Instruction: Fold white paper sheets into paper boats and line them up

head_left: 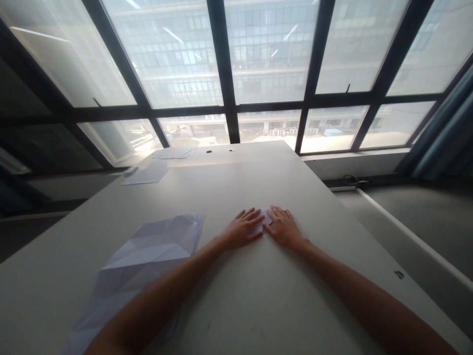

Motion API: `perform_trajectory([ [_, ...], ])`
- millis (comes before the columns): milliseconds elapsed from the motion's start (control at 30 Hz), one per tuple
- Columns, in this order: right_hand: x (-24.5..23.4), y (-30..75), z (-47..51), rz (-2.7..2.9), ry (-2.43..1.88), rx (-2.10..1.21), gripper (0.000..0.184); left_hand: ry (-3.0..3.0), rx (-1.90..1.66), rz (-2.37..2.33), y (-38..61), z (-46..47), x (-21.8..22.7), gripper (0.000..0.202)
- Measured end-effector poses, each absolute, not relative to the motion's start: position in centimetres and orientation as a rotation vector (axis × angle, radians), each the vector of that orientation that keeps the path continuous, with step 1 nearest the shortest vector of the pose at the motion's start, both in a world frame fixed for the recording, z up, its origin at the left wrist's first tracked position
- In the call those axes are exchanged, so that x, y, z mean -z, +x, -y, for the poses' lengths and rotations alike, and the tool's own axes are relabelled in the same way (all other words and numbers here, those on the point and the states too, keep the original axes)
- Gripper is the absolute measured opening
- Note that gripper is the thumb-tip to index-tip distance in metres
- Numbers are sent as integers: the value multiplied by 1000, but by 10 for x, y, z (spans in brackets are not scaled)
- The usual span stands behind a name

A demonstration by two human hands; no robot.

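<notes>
Creased sheet [155, 239] on white table [229, 301] — both hands' [240, 232] [284, 229] fingers [254, 220] spread over small paper [257, 227] — windows [269, 54] beyond.

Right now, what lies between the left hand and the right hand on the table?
A small piece of pale paper, partly covered by the left hand and right hand, as the head view shows.
</notes>
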State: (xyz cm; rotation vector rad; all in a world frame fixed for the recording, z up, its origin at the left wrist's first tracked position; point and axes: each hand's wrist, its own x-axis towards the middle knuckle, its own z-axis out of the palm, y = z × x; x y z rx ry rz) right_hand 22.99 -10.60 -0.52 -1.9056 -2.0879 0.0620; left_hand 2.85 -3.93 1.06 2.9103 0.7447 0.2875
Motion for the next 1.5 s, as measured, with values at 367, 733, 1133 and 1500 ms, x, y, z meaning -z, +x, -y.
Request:
perform_trajectory([
  [367, -2, 231, 109, 1985, -1908, 61, 49, 3048, -265, -646, 20, 25, -21, 39],
  [733, -6, 234, 109, 2008, -1820, -11, 42, 2919, -418, -889, 28, 26, -6, 50],
  [1133, -2, 236, 103, 1841, -1560, -89, 29, 2928, -429, -903, 27, 31, -13, 49],
  [1500, -1, 232, 101, 1532, -1247, -233, 43, 2375, -816, -1109, 32, 32, -15, 46],
])
